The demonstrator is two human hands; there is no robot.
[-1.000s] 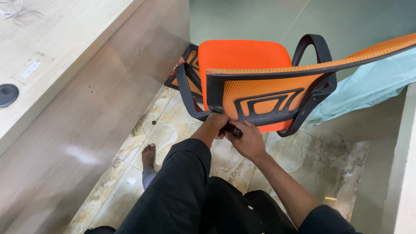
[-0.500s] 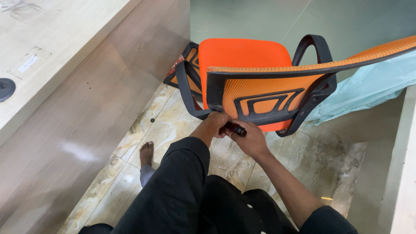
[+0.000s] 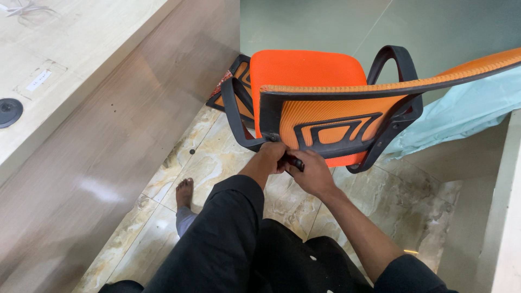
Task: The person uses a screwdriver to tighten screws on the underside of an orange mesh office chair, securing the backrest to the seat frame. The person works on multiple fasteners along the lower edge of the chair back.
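Observation:
An orange mesh office chair (image 3: 304,76) with a black frame and black armrests is tipped toward me above the tiled floor. My left hand (image 3: 273,156) and my right hand (image 3: 310,172) meet at the lower edge of the chair's backrest frame. Both are closed around a small dark handle-like object (image 3: 294,161) held against the black frame; what it is stays unclear. My raised knee in black trousers (image 3: 228,228) sits just under the hands. The chair's base is hidden from view.
A pale wooden desk (image 3: 81,65) with a round black cable port (image 3: 7,111) runs along the left. My bare foot (image 3: 183,193) rests on the marble-patterned tiles. A light blue sheet (image 3: 467,116) lies at the right, a green wall behind, another orange panel (image 3: 239,81) beyond the chair.
Both hands stay at the same spot on the chair's lower frame. The view has shifted slightly; the chair and hands have barely moved.

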